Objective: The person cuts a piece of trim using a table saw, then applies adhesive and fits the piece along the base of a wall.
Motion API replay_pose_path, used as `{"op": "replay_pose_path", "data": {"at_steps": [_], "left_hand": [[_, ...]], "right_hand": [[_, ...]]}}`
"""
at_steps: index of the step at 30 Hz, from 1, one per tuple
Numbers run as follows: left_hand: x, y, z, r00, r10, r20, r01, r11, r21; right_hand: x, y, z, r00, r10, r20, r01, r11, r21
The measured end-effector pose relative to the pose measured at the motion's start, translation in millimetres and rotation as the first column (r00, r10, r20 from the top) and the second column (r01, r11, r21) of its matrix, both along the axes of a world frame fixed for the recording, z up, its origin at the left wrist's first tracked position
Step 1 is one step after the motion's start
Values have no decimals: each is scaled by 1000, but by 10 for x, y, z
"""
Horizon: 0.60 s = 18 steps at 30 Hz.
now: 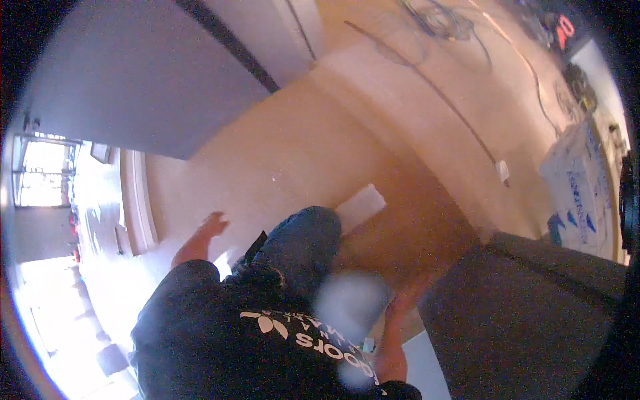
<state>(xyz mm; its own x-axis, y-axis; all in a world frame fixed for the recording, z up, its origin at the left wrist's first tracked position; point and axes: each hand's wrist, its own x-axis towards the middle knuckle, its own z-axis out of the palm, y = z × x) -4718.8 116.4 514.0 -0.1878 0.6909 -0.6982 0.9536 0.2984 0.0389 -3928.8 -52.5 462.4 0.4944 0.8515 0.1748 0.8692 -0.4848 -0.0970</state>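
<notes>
White block (362, 209), long axis slanting toward upper right.

A tan floor (247, 177) bears a pale oblong piece (362, 208) (its material too blurred to tell) near the middle of the view, while loosely coiled cables (448, 28) lie well apart, toward the upper right.

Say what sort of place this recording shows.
Probably an indoor work or storage area, perhaps a room being fitted out; the blurred view can't confirm it. Loose coiled cables at the upper right, a white package with blue print and a large grey panel suggest it.
</notes>
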Motion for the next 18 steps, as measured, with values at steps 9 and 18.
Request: {"op": "replay_pose_path", "data": {"at_steps": [9, 18], "left_hand": [[-3580, 158, 1407, 625, 727, 286, -722, 397, 567], [-4968, 3564, 4467, 509, -364, 780, -856, -122, 502]], "right_hand": [[-963, -84, 607, 952, 192, -240, -267, 903, -337], [-572, 66, 1043, 863, 505, -3, -449, 765, -462]]}}
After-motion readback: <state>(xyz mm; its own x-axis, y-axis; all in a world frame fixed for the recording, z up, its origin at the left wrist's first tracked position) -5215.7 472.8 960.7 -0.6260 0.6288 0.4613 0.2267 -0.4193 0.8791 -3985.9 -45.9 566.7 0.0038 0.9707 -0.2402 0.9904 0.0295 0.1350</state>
